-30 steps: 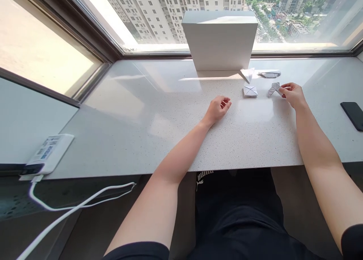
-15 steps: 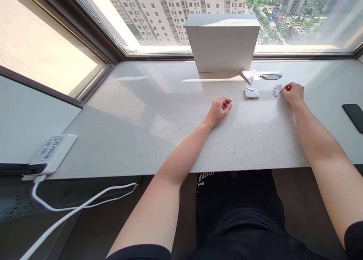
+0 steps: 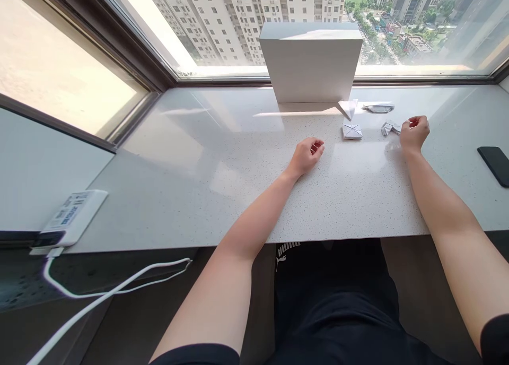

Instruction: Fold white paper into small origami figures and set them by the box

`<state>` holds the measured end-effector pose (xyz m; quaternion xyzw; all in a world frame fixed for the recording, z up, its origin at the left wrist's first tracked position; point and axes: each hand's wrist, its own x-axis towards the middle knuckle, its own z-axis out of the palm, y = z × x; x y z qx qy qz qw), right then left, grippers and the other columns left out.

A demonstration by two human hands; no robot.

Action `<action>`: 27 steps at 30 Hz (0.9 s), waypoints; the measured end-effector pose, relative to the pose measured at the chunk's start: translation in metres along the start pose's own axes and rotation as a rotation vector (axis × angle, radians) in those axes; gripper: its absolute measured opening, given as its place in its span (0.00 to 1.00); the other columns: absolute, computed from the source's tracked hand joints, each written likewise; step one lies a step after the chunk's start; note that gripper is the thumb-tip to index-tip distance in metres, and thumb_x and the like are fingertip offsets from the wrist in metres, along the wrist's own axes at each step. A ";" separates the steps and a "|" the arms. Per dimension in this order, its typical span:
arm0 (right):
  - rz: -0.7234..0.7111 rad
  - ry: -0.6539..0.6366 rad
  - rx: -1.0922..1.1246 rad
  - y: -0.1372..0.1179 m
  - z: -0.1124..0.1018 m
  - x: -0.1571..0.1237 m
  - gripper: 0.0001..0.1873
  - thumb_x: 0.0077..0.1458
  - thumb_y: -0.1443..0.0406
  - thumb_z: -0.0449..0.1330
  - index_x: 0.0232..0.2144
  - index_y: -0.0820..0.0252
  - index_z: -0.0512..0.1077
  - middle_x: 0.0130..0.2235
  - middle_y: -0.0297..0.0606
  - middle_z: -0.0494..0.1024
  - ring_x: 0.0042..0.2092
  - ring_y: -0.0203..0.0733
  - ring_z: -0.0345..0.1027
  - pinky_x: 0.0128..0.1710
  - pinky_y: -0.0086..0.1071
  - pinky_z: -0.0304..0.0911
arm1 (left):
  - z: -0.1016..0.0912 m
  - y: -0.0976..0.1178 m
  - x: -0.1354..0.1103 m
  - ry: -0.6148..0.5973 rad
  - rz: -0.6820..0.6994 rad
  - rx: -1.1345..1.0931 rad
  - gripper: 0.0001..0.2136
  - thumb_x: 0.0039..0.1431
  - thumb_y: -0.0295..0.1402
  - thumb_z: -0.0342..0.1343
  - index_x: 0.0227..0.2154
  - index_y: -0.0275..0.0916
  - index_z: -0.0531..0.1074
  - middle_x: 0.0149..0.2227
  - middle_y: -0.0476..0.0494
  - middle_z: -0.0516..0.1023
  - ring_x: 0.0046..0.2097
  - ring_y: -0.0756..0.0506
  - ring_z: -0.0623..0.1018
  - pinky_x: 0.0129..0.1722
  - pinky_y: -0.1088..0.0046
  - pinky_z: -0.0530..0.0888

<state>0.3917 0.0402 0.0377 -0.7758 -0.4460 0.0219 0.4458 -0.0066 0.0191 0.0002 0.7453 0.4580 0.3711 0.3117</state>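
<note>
My right hand [image 3: 414,133] is at the right end of a row of folded white papers, fingers loosely curled and apart, with nothing visible in them. Just left of it lies a small, many-creased folded paper figure [image 3: 391,128], its right end close to the hand. My left hand [image 3: 307,154] rests on the countertop, half curled, with a gap between thumb and fingers and nothing in it. Between the hands sits a square folded paper [image 3: 352,131] with crossing crease lines. Behind are a pointed paper triangle [image 3: 349,108] and a long, narrow folded paper boat shape [image 3: 378,107].
A large pale box [image 3: 314,68] stands against the window, behind the papers. To the far right lies a black phone [image 3: 494,165]. A white power bank [image 3: 73,216] with a white cable [image 3: 119,286] is at the left edge of the speckled countertop [image 3: 178,195].
My right hand has let go of the creased paper figure and drawn slightly to the right, so more of the figure shows. My left hand has stayed in place.
</note>
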 end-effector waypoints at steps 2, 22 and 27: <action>-0.085 -0.129 0.063 -0.012 0.005 -0.032 0.13 0.73 0.72 0.57 0.40 0.47 0.63 0.40 0.38 0.71 0.45 0.49 0.65 0.55 0.48 0.65 | 0.000 -0.001 0.001 0.002 -0.005 -0.003 0.07 0.81 0.33 0.63 0.52 0.39 0.84 0.54 0.34 0.90 0.53 0.39 0.88 0.55 0.58 0.87; -0.649 -0.857 0.169 -0.050 0.029 -0.133 0.06 0.72 0.60 0.66 0.44 0.53 0.83 0.37 0.41 0.84 0.40 0.51 0.74 0.47 0.44 0.69 | -0.002 0.002 -0.012 -0.318 0.242 0.361 0.18 0.82 0.40 0.57 0.64 0.41 0.85 0.69 0.31 0.84 0.72 0.30 0.80 0.79 0.42 0.73; -0.641 -0.854 0.169 -0.052 0.030 -0.134 0.07 0.71 0.60 0.66 0.43 0.53 0.84 0.37 0.41 0.84 0.40 0.51 0.74 0.48 0.45 0.70 | -0.004 0.003 -0.011 -0.328 0.242 0.347 0.18 0.83 0.40 0.56 0.63 0.42 0.85 0.69 0.31 0.84 0.72 0.30 0.80 0.79 0.41 0.73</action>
